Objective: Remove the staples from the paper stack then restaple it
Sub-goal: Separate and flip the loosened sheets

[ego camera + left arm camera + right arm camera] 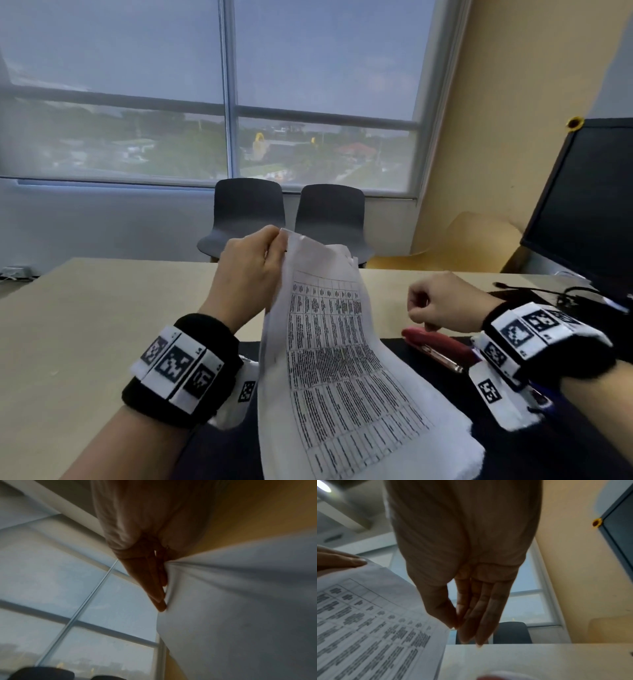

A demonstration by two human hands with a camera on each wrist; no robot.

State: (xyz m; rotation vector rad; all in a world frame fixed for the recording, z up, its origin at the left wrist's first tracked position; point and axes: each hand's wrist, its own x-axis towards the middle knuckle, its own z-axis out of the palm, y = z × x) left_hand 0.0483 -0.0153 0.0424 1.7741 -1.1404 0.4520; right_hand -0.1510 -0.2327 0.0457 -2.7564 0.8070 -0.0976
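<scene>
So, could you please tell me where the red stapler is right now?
In the head view, the red stapler lies on the dark mat at the right, just under the right hand and right of the paper stack.

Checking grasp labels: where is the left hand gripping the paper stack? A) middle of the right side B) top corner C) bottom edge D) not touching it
B: the left hand pinches the paper stack at its top corner, lifted off the table; the right hand hovers above the red stapler.
</scene>
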